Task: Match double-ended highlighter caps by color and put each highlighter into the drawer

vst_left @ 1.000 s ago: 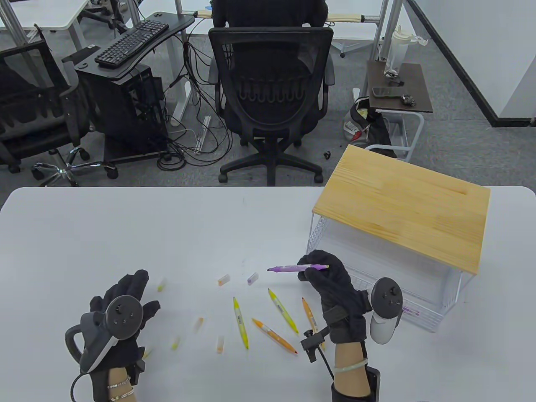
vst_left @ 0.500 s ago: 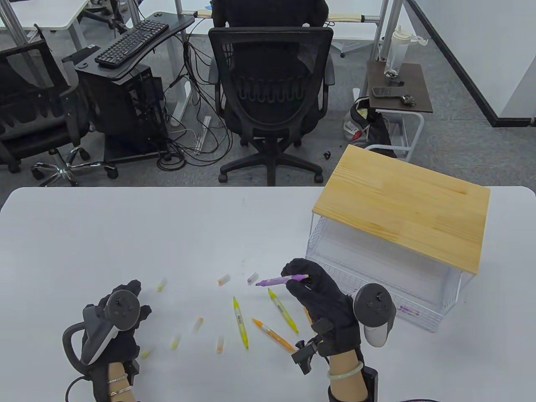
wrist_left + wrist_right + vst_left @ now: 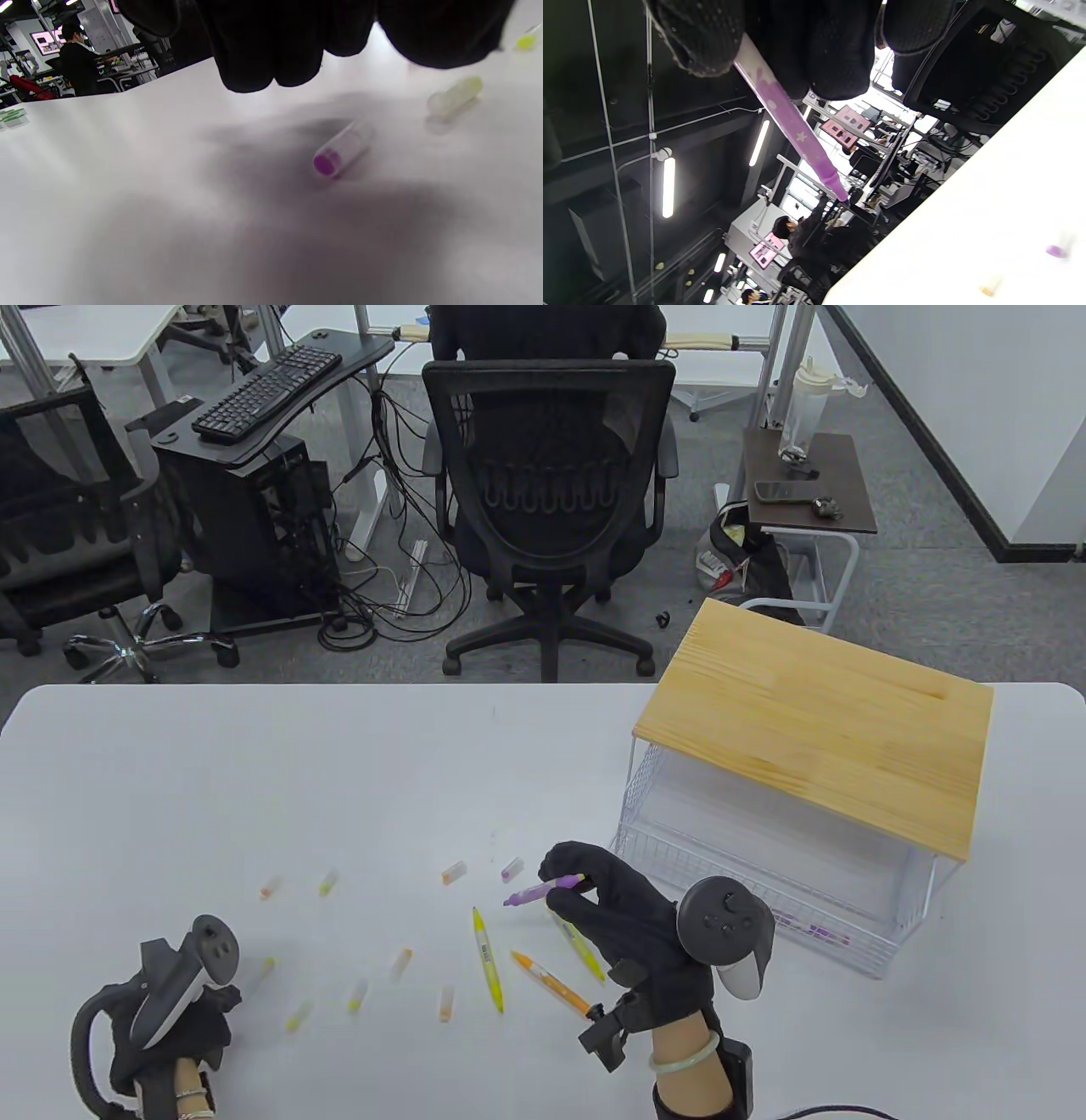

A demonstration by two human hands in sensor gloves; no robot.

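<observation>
Your right hand (image 3: 624, 920) pinches the uncapped purple highlighter (image 3: 543, 889), a slim printed barrel, above the table beside a purple cap (image 3: 512, 867). It has swung leftward from the drawer (image 3: 755, 891). Your left hand (image 3: 174, 1027), fingers curled on nothing, has withdrawn toward you.

You can't read any words or numbers here. The purple highlighter (image 3: 785, 114) has small white stars (image 3: 800, 137) on it. The yellow highlighter (image 3: 487, 957) has a dark label (image 3: 485, 954), but it is too small to read.
</observation>
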